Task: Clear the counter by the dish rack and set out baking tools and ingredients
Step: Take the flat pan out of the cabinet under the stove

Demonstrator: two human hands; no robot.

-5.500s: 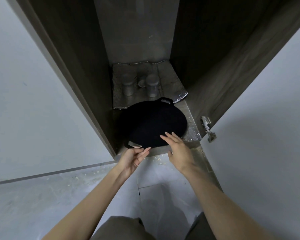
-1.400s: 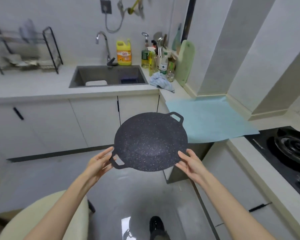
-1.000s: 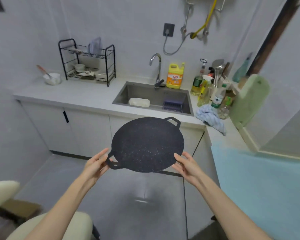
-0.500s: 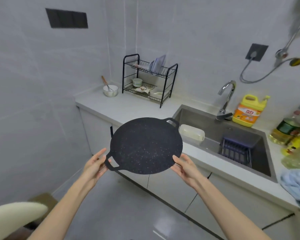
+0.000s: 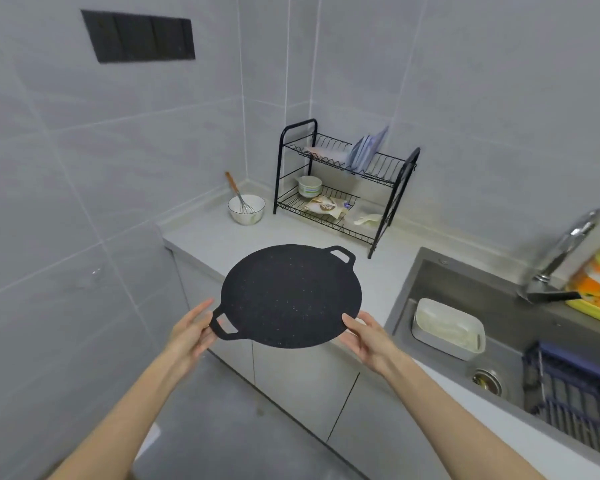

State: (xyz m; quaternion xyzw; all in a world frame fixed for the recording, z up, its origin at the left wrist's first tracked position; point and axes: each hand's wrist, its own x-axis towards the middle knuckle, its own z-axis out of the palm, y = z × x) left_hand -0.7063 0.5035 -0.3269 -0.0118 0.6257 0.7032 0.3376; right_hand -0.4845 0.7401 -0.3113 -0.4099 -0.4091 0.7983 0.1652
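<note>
Reaching forward with both bare forearms, converging from the lower corners, wrists nearly straight. Carrying a round black speckled griddle pan (image 5: 291,296) in mid-air between left hand (image 5: 191,336), fingers nearly straight against the near loop handle, and right hand (image 5: 368,337), fingers extended at the opposite rim.

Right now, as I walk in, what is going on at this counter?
A person holds a black round pan between the left hand and the right hand, over the counter edge. Behind it stand the dish rack and a bowl with a whisk. The pan is not yet set down.
</note>
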